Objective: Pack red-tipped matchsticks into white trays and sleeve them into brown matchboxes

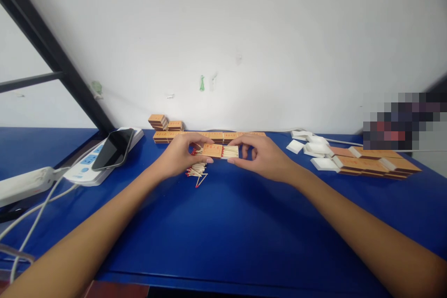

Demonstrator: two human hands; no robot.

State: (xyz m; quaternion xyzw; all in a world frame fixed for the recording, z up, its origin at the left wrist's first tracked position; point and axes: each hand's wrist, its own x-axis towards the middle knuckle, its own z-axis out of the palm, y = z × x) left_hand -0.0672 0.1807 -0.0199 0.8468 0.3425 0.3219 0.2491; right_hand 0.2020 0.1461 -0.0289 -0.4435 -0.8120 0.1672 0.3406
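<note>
Both my hands hold one orange matchbox (213, 150) just above the blue table (230, 223). My left hand (181, 156) pinches its left end, fingers closed round it. My right hand (261, 154) grips the right end, where the inner tray full of matches (230, 151) sticks out of the sleeve. A small pile of loose red-tipped matches (197, 172) lies on the table directly under my left hand's fingers.
A row and stack of closed orange matchboxes (167, 130) line the wall behind my hands. Empty white trays (314, 149) and orange sleeves (373, 160) lie at the right. A phone (113, 149) rests on a white power strip (84, 167) at the left, with cables.
</note>
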